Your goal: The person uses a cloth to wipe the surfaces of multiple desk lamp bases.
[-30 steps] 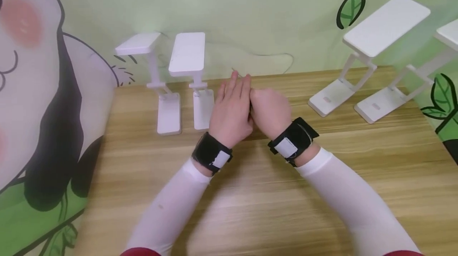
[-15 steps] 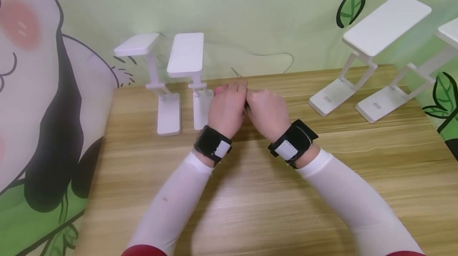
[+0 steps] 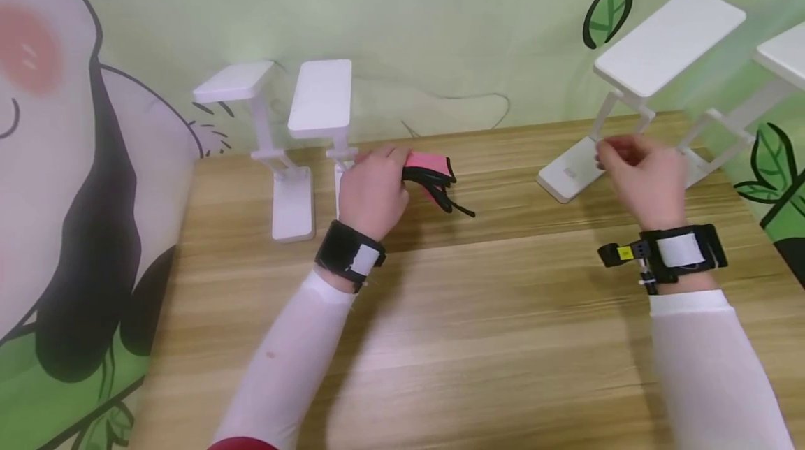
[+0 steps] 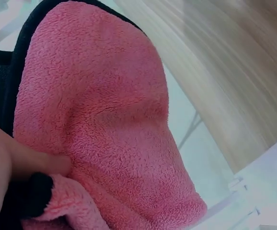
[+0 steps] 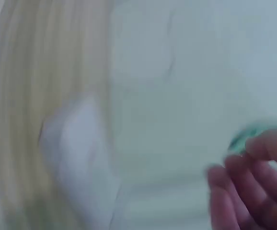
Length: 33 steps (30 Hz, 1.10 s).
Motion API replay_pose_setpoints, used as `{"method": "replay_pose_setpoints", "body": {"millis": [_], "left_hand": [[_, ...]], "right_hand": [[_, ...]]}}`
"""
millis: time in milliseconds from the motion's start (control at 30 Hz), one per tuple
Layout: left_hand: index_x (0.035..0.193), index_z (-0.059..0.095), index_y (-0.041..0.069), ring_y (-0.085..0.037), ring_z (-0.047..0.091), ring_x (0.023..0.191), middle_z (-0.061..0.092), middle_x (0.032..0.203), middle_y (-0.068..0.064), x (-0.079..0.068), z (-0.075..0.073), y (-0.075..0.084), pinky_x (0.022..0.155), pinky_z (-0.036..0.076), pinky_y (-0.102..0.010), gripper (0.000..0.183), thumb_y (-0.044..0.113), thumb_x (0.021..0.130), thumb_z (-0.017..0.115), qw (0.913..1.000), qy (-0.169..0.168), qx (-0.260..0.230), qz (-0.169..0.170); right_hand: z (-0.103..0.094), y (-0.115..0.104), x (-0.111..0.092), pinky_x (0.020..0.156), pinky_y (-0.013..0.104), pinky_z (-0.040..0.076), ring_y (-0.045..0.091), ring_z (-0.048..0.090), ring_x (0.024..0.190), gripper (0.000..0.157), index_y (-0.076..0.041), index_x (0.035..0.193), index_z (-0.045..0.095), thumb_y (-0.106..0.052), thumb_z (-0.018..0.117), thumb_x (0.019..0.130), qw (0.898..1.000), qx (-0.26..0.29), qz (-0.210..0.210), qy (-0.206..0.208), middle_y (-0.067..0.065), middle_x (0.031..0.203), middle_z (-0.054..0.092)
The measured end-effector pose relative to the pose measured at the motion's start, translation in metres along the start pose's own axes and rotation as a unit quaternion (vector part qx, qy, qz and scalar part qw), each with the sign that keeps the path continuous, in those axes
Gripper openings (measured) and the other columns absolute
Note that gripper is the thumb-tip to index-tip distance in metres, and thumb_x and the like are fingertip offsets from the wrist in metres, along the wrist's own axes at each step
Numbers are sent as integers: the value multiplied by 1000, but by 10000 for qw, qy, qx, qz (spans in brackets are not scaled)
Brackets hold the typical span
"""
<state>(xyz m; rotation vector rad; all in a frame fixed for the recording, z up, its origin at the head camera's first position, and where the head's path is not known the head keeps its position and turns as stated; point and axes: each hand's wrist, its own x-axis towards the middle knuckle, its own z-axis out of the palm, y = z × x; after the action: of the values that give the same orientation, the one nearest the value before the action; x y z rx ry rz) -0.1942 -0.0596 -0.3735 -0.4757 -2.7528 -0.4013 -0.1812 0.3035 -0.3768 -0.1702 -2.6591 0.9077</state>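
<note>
One pink plush cloth [image 4: 100,103], pinched by left hand [image 3: 374,193]; right hand [image 3: 650,181], fingers loosely bent; folding desk lamp [image 3: 669,43] beside fingertips, could topple if brushed.

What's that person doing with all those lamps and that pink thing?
A person has both hands over a wooden table. The left hand grips a fuzzy pink cloth with black edging, near the left pair of white lamps. The right hand has its fingers loosely curled and seems to hold nothing. It is over by the right pair of white lamps, but I can't tell if it touches them. All four lamps stand upright.
</note>
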Motion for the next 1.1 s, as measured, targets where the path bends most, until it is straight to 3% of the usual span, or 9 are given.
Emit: {"method": "replay_pose_setpoints", "body": {"millis": [100,233,300,400,633,733,867,1000,1100], "left_hand": [[114,69,10,-21,63,76,70,102,-5,0,0,-1,54,54,-39,37,1,79,65,9999,110,-26,40],[112,70,10,-22,64,76,71,99,-5,-1,2,-1,56,55,-39,35,0,78,65,9997,201,-55,136],[111,70,9,-22,64,77,71,99,-5,-1,3,-1,59,55,-39,36,0,77,65,9996,233,-65,171],[112,70,9,-23,64,79,71,101,-5,-2,4,-1,62,56,-40,37,-1,77,65,9995,247,-73,192],[116,69,7,-23,65,81,71,106,-8,-4,3,-4,65,57,-39,39,-3,78,64,9992,72,-239,297],[117,68,6,-24,66,88,71,110,-8,-5,0,-5,74,57,-41,41,-4,78,64,9991,-5,-269,314],[119,68,8,-23,66,90,70,112,-7,-7,-5,-3,75,57,-41,42,-2,78,67,9986,-213,-196,436],[120,68,9,-23,65,90,70,114,-5,-11,-7,5,72,57,-40,44,-1,78,66,9954,-465,-244,807],[118,68,8,-22,65,88,70,111,-5,-13,-8,11,73,58,-39,41,-3,79,64,9931,-472,-344,1017]], "right_hand": [[-11,36,13,66,23,42,11,59,79,49,-5,120,66,-46,59,93,9944,-366,909,402,6,99,66],[-13,63,28,88,41,48,30,57,110,63,-9,143,48,-46,59,94,9915,-425,1227,93,17,129,58],[-12,69,33,96,52,46,37,52,119,67,-11,150,41,-45,58,95,9924,-373,1168,-125,20,140,52],[-10,72,39,99,57,45,40,50,123,65,-12,151,40,-43,57,97,9931,-412,1059,-290,20,143,50],[-7,77,45,91,57,50,40,57,114,50,-7,139,55,-41,48,103,9930,-610,992,-211,22,132,59],[-7,78,48,87,56,49,42,58,111,46,-5,135,58,-38,47,104,9933,-786,829,-194,24,128,61],[-3,75,53,87,57,49,43,59,109,43,-3,131,60,-35,49,105,9947,-846,525,-256,25,124,63],[12,64,56,87,57,51,41,62,106,35,-3,123,63,-30,53,104,9972,-692,114,-257,26,118,66],[31,49,59,84,54,52,37,64,103,31,-3,118,65,-27,56,102,9982,-504,-181,-276,23,114,68]]}}
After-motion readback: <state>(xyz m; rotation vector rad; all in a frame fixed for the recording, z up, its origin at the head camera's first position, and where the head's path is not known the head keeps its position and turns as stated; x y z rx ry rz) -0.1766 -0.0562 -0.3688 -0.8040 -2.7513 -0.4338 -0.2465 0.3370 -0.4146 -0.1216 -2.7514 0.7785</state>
